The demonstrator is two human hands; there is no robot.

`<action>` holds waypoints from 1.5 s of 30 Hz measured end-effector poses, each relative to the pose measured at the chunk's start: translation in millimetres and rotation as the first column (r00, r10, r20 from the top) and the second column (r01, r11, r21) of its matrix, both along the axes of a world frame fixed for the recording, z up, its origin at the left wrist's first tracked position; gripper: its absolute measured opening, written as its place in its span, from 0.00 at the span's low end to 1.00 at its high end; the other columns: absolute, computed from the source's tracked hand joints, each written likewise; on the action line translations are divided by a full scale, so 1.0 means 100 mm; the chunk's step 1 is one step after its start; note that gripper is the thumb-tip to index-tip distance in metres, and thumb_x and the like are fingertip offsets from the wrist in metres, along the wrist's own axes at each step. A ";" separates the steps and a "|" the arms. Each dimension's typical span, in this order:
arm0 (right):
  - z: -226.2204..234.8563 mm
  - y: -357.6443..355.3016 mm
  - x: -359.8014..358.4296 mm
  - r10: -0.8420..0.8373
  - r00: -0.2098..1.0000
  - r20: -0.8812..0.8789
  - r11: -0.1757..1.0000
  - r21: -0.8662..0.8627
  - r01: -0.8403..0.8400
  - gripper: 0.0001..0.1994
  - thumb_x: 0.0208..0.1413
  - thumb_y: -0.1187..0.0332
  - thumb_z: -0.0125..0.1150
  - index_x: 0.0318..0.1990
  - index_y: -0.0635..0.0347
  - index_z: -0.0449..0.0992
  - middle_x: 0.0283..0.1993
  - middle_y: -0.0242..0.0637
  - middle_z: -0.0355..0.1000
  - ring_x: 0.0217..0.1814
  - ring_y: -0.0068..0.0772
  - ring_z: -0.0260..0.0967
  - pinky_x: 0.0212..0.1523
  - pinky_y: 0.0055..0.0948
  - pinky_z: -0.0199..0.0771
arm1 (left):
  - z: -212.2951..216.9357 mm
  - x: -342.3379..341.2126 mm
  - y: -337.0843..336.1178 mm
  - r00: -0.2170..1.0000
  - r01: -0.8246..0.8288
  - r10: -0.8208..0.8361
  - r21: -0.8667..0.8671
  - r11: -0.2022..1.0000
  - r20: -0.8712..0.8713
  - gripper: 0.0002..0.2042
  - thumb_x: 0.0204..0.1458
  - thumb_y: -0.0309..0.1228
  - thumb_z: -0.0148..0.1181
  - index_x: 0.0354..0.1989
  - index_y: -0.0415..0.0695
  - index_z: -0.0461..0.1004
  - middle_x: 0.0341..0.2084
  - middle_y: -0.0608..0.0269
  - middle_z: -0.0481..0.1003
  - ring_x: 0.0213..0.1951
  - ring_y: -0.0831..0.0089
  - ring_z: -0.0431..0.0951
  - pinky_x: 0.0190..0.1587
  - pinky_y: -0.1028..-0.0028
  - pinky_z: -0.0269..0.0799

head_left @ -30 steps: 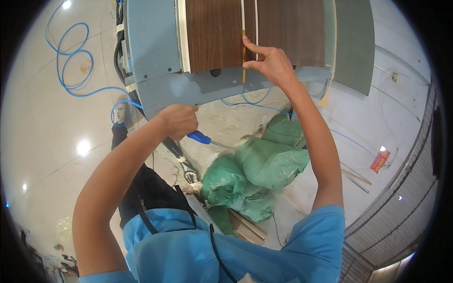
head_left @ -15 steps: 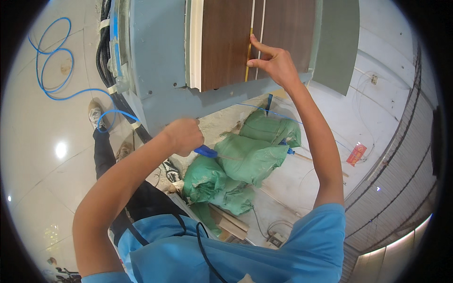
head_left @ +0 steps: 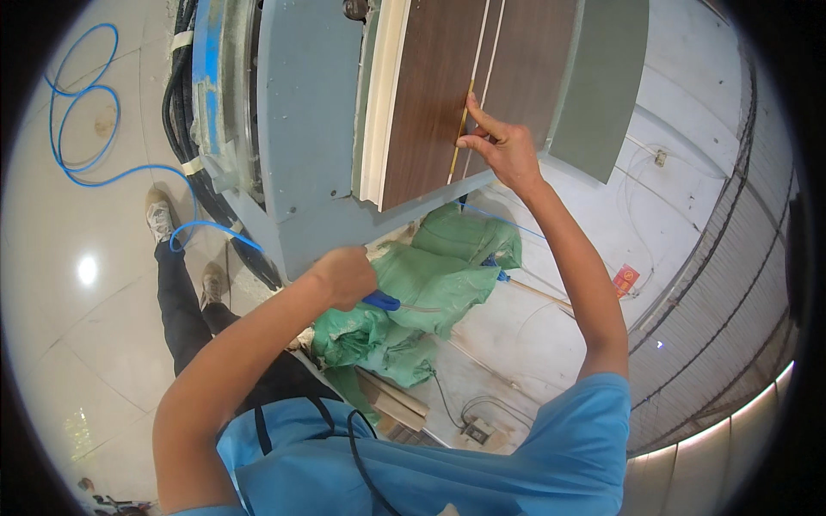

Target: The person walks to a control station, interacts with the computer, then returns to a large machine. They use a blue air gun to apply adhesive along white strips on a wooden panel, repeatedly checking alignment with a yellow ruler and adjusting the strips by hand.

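My left hand [head_left: 346,277] is closed round a tool with a blue handle [head_left: 382,300]; its far end is a thin line, too faint to name. My right hand [head_left: 509,155] has its thumb and forefinger apart, both tips touching a narrow yellow-gold strip [head_left: 454,162]. That strip runs along the brown wood-look panel [head_left: 420,120], in line with one of two pale lines [head_left: 495,33]. The rest of the right fingers curl partly out of sight behind the hand. A cream moulding [head_left: 385,129] edges the panel on its left.
Below the grey-blue frame [head_left: 314,146] lie green sacks [head_left: 447,273]. A grey-green panel [head_left: 600,95] adjoins on the right. Black cables [head_left: 176,112] and a looped blue hose [head_left: 52,138] lie left, near a foot [head_left: 159,219]. A small box with a cord [head_left: 478,430] sits lower down.
The panel and its frame sit lower in view and look more tilted. Both hands appear slightly lower; the left still grips the blue-handled tool, and the right fingertips stay on the strip.
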State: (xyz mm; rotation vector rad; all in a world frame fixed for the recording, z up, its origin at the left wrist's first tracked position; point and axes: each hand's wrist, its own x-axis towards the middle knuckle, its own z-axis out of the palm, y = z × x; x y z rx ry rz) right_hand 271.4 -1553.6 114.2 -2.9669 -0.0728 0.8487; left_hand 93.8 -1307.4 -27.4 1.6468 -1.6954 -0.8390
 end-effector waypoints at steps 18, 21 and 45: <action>0.01 0.02 -0.10 -0.080 0.993 -0.082 0.982 0.162 0.093 0.26 0.60 0.71 0.70 0.66 0.50 0.75 0.35 0.38 0.82 0.24 0.21 0.72 0.30 0.26 0.78 | -0.01 0.04 0.04 0.982 -0.109 0.099 -0.054 0.993 -0.162 0.03 0.43 0.29 0.67 0.26 0.47 0.86 0.29 0.61 0.85 0.40 0.60 0.85 0.44 0.63 0.81; 0.04 0.03 -0.09 -0.091 0.987 -0.136 0.990 0.092 0.104 0.27 0.60 0.72 0.70 0.67 0.50 0.74 0.39 0.38 0.83 0.29 0.19 0.73 0.33 0.25 0.83 | -0.01 0.05 0.03 0.978 -0.100 0.089 -0.048 0.994 -0.187 0.03 0.45 0.28 0.67 0.27 0.48 0.87 0.30 0.60 0.85 0.40 0.59 0.86 0.44 0.63 0.81; -0.03 0.07 -0.16 -0.375 0.923 -0.089 0.891 0.241 0.385 0.23 0.62 0.75 0.68 0.64 0.47 0.78 0.39 0.32 0.80 0.29 0.15 0.70 0.31 0.21 0.78 | -0.06 -0.03 -0.02 0.972 -0.111 0.097 -0.053 0.992 -0.216 0.04 0.39 0.28 0.66 0.24 0.43 0.84 0.27 0.57 0.83 0.38 0.57 0.83 0.44 0.63 0.80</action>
